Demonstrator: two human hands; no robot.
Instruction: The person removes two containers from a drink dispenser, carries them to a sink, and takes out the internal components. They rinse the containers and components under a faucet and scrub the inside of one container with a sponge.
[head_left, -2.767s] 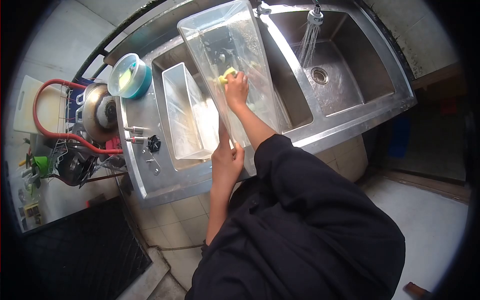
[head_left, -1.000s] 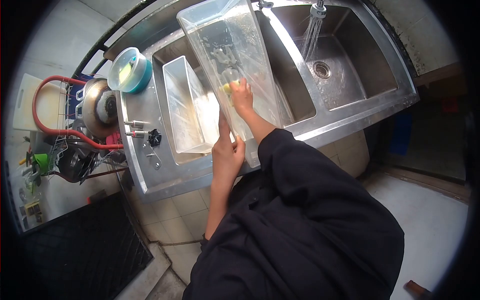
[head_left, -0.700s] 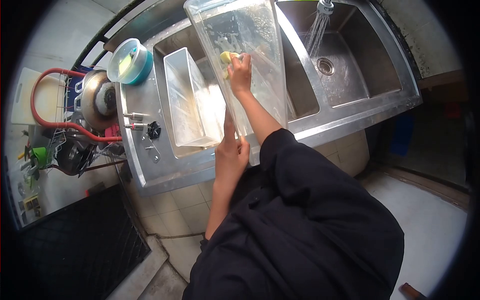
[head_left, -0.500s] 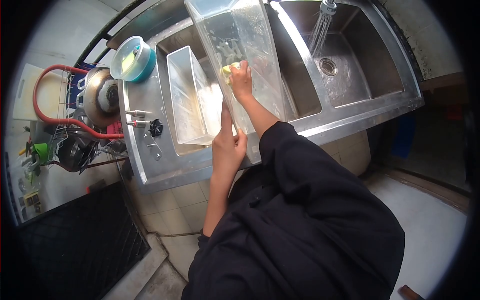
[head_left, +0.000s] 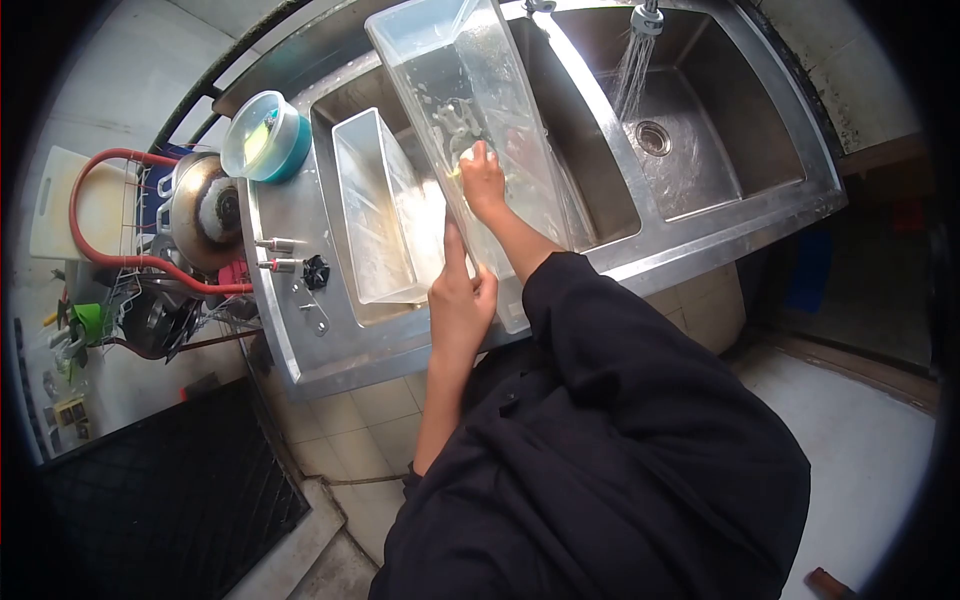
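A long, clear plastic bin (head_left: 428,80) lies tilted across the sink, its near end by my body. Inside it, my right hand (head_left: 483,182) presses a yellow-green sponge (head_left: 456,172) against the wall. The fingers are curled over the sponge, so only a sliver of it shows. White suds (head_left: 458,122) streak the plastic just beyond that hand. My left hand (head_left: 460,308) grips the bin's left side near its close end, index finger stretched along the edge. A second, narrower clear bin (head_left: 368,195) stands in the left basin.
Water runs from a spray faucet (head_left: 647,20) into the right basin (head_left: 690,150). On the left ledge are a round tub (head_left: 290,150) of blue-green liquid, metal fittings (head_left: 280,265) and a black knob (head_left: 316,271). A red-framed dish rack (head_left: 115,260) holds pans farther left.
My right hand has shifted slightly down along the bin's inner wall, covering more of the sponge. My left hand keeps its hold on the bin. The view has moved slightly.
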